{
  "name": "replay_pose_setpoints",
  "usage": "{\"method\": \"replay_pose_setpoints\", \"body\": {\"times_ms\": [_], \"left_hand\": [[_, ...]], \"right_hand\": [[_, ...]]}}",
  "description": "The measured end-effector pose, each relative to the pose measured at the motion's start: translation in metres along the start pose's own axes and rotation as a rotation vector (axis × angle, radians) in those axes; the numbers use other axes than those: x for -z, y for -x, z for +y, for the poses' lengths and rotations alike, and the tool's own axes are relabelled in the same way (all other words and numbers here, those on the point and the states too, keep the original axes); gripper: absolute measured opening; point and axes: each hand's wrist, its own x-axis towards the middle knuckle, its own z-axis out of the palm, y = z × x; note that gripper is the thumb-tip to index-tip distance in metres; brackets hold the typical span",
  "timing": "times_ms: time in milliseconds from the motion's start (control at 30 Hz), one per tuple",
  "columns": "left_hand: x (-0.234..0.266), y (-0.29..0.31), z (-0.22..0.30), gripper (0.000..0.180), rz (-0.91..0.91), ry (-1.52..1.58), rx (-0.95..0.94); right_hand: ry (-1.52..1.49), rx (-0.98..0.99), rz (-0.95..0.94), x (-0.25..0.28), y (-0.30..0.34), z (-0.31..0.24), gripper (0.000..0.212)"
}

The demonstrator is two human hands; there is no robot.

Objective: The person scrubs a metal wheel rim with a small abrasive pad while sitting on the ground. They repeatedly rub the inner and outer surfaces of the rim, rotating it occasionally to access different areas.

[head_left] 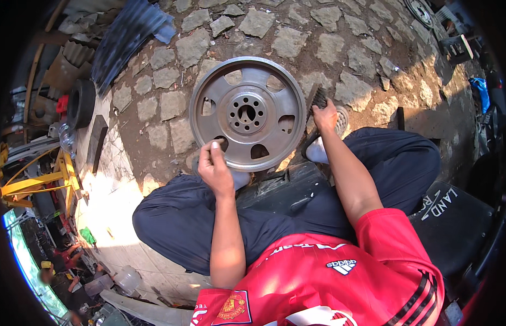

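A round grey metal flywheel (209,126), with a ring of bolt holes at its hub and several windows around it, is in front of my feet. My left hand (216,169) has its fingers curled on the wheel's near left rim, beside one window. To the right of the wheel, my right hand (325,117) is closed around a dark brush (320,98) with stiff-looking bristles. The brush is apart from the rim, and part of it is hidden by my fingers. Beside that hand lies a round ridged piece (342,120), partly covered by my wrist.
Stone paving (193,48) with dirt joints surrounds the wheel. Between my legs is a black box-like piece (288,190). On the left are a corrugated sheet (125,41), a tire (81,104), a dark bar (97,142) and a yellow metal frame (41,182).
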Motion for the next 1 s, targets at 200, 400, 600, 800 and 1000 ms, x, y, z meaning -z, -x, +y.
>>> {"method": "replay_pose_setpoints", "body": {"times_ms": [200, 400, 600, 800, 1000], "left_hand": [[-0.066, 0.024, 0.061, 0.027, -0.336, -0.077, 0.038], [-0.1, 0.046, 0.056, 0.067, -0.577, 0.482, 0.059], [-0.057, 0.045, 0.04, 0.044, -0.463, 0.886, 0.497], [-0.038, 0.031, 0.008, 0.042, -0.527, 0.716, 0.406], [0.013, -0.003, -0.012, 0.036, 0.113, -0.052, 0.122]], "right_hand": [[-0.069, 0.533, 0.104, 0.14, 0.015, -0.075, 0.056], [-0.118, 0.635, -0.261, 0.205, 0.145, -0.14, 0.058], [-0.574, 0.419, -0.465, 0.158, 0.192, -0.091, 0.061], [-0.859, -0.193, -1.192, 0.137, 0.227, -0.079, 0.062], [-0.107, 0.212, -0.526, 0.148, 0.197, -0.107, 0.072]]}}
